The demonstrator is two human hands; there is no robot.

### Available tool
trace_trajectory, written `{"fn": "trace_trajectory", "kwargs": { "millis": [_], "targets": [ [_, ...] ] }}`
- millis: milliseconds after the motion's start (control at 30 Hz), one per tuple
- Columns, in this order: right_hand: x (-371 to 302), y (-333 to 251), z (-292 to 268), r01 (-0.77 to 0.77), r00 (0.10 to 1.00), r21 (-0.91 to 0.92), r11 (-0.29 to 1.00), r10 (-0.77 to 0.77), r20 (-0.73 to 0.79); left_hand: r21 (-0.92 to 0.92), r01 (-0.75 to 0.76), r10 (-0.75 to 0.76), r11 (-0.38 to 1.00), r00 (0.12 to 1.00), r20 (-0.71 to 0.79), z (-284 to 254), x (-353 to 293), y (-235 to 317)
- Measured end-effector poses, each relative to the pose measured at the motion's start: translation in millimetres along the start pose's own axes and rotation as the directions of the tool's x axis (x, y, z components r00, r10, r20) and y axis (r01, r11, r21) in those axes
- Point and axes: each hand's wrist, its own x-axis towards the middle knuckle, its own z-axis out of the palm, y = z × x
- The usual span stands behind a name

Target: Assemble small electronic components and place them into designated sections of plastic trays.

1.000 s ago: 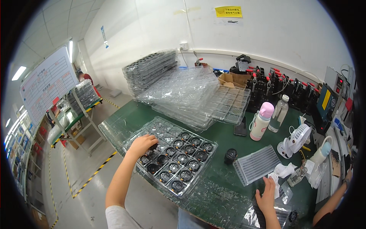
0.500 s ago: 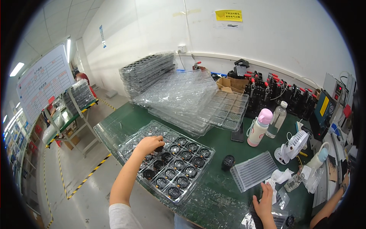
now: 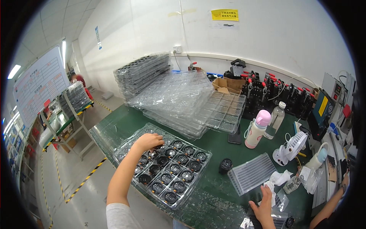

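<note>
My left hand (image 3: pixel 149 142) reaches over a clear plastic tray (image 3: pixel 204 168) of round black parts. Its fingers are bent down and closed on a black round part (image 3: pixel 156 147) near the tray's far side, mostly hidden under them. Round black parts with small orange bits, such as one black part (image 3: pixel 170 197), fill the near and right compartments. My right hand (image 3: pixel 263 206) is low at the right, fingers apart, holding nothing visible. It is beside a crumpled white tissue (image 3: pixel 280 177) and a small clear plastic bag (image 3: pixel 281 200).
Behind the tray lie stacked clear trays (image 3: pixel 175 91). A black cylinder (image 3: pixel 225 165) and a label sheet (image 3: pixel 253 173) lie to its right. Farther right stand a pink-capped bottle (image 3: pixel 257 129), a clear bottle (image 3: pixel 275 120) and a white fan (image 3: pixel 291 147). Another person's forearm (image 3: pixel 331 202) enters at far right.
The whole view has shifted slightly. My left hand stays over the same area of the tray, its fingers still bent down. The right hand's fingers remain apart near the tissue.
</note>
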Motion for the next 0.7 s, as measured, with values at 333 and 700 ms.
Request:
{"fn": "trace_trajectory", "kwargs": {
  "millis": [333,700],
  "targets": [
    [-3.2,6.5,3.6,0.068,0.998,-0.032,0.997,-0.068,0.012,-0.097,0.194,-0.208,0.976,0.966,-0.153,25.0,42.8,-12.9],
    [0.0,4.3,0.2,0.102,0.995,-0.033,0.994,-0.102,0.005,-0.291,0.353,-0.378,0.889,0.925,-0.033,29.3,52.7,3.5]
  ]
}}
